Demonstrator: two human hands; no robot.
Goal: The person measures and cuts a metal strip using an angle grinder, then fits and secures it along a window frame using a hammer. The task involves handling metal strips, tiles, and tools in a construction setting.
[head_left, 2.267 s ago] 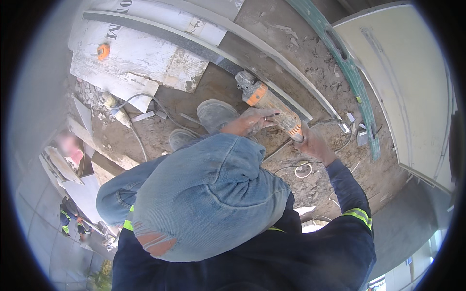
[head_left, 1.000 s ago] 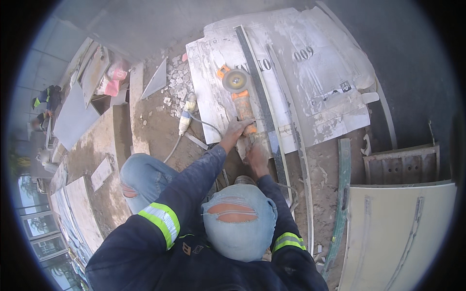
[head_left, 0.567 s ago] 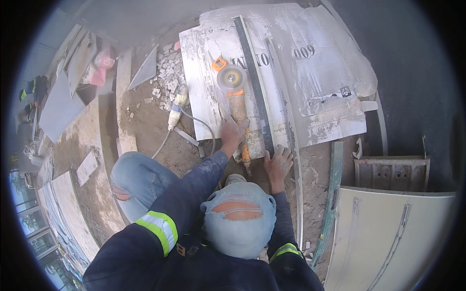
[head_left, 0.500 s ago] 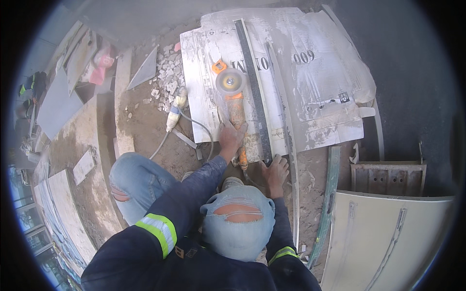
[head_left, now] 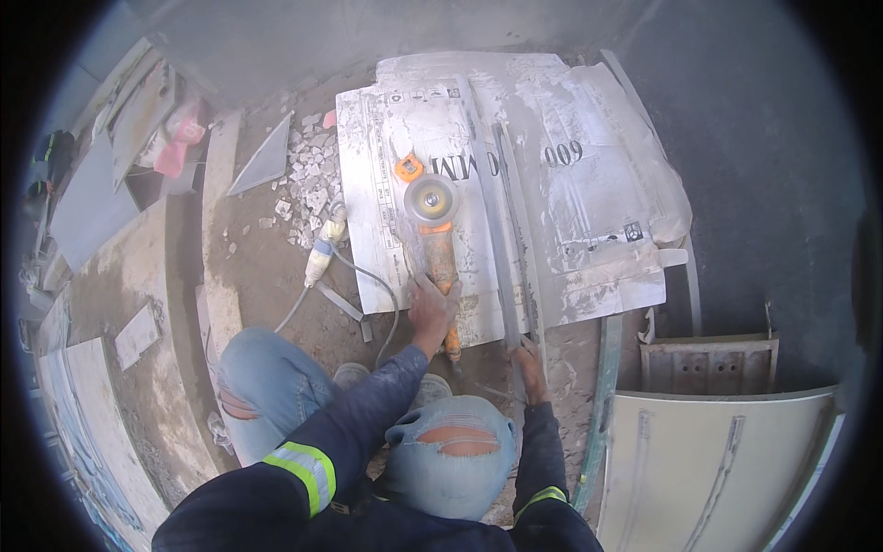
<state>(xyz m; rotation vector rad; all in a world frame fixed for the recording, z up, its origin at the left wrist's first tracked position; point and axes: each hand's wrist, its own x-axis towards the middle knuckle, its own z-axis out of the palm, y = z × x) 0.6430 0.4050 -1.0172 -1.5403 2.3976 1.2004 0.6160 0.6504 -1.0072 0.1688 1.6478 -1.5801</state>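
Left grip (head_left: pixel 432 314) on grinder (head_left: pixel 441 256), right grip (head_left: pixel 530 372) on strip (head_left: pixel 498 241)

Over a white sheet (head_left: pixel 375 230), an orange grinder (head_left: pixel 441 258) (its disc (head_left: pixel 431 200) facing up) is held by the left hand (head_left: pixel 430 313); a long grey strip (head_left: pixel 495 239) is gripped by the right hand (head_left: pixel 531 372).

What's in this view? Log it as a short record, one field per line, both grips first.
Left grip: wrapped over the body of the angle grinder
Right grip: at the near end of a long grey strip; finger closure unclear
Grinder disc: facing up
Beyond the disc: orange tape measure
Under the grinder: printed white sheet
Left of the sheet: cable connector, stone rubble
Lower right: cream panel
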